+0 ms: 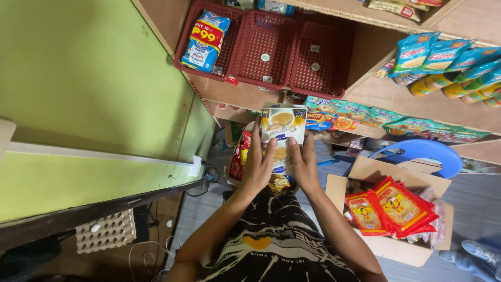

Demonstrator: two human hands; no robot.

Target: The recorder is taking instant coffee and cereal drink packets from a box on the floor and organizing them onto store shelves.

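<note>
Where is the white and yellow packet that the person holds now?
In the head view, the white and yellow packet is at centre, held between the left hand and right hand, below the red baskets.

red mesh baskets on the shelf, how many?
3, side by side on the upper shelf: left basket holding a blue packet, middle basket, right basket. None seems hidden.

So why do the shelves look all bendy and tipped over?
Head view: the wide lens curves the shelves and green wall near the edges; the packet between the left hand and right hand stays sharp; floor under the wall is dark.
</note>
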